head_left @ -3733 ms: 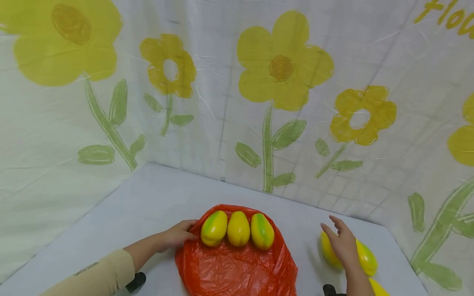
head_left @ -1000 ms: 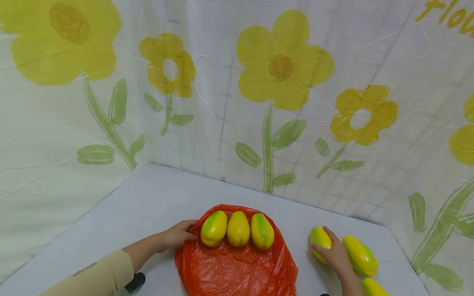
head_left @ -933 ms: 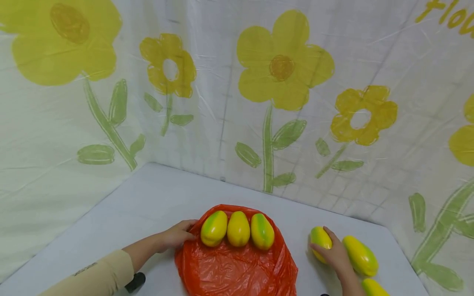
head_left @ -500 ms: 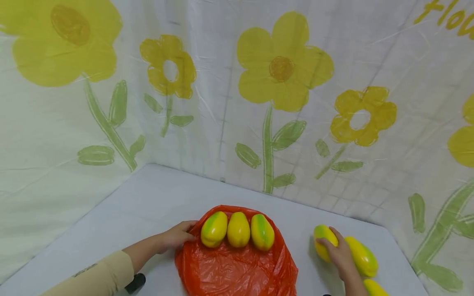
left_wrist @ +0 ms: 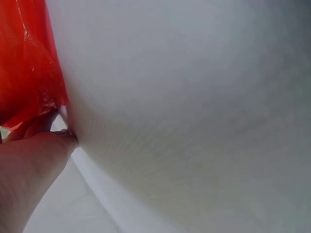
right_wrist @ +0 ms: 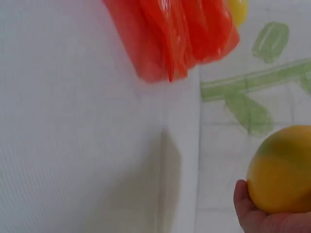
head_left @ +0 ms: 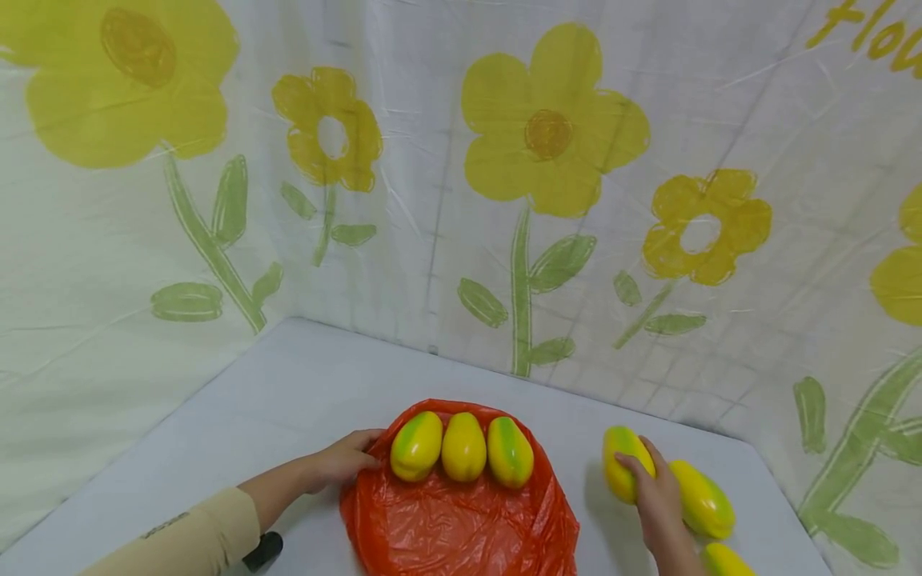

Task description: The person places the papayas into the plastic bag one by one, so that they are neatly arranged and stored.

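My right hand point(head_left: 659, 496) grips a yellow papaya point(head_left: 625, 464) with a green streak, thumb on its near side. The fruit is held above the table, and a shadow falls on the surface below. In the right wrist view the papaya point(right_wrist: 284, 170) shows at the right edge with fingertips under it. My left hand point(head_left: 342, 462) holds the left edge of a red plastic bag point(head_left: 461, 528); in the left wrist view its fingers are partly hidden by the bag point(left_wrist: 29, 73). Three papayas point(head_left: 464, 446) lie in a row at the bag's far side.
Two more papayas lie on the right of the white table point(head_left: 302, 376), one papaya point(head_left: 702, 500) beside my right forearm and another papaya point(head_left: 726, 560) at the frame's bottom. A black object point(head_left: 263, 552) is under the left forearm. A flower-printed curtain point(head_left: 403, 240) stands behind.
My right hand came down on the papaya, took hold of it and lifted it off the table. The left hand, the bag and the three papayas have stayed put.
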{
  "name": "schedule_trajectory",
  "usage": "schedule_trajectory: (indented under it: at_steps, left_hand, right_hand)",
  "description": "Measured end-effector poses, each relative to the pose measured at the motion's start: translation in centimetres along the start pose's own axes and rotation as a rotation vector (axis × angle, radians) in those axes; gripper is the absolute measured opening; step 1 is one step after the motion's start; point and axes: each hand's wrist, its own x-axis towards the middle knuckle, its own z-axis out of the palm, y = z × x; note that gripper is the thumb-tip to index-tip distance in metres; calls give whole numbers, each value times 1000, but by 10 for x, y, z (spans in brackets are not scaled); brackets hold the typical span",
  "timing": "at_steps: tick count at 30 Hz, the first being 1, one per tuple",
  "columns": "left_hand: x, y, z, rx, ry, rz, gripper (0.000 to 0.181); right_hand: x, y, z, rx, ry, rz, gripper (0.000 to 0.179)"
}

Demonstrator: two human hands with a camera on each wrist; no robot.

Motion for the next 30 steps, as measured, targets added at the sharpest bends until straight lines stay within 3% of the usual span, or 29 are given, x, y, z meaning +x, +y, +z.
schedule_trajectory:
  at_steps: [5,15,24,30]
  left_hand:
    - [0,1,0,3,-10,7,50]
    - [0,1,1,10,13,-6,50]
    - [-1,3,1,-1,6,-10,50]
    - [-1,3,1,-1,4,-6,49]
  right_hand:
    - [-16,-6,18,183,-7,4,82]
    - [-46,-21,51,341,-65,-13,78]
    - [-73,-35,82,392,-115,15,74]
    - [-91,-40,109,347,-156,-22,76]
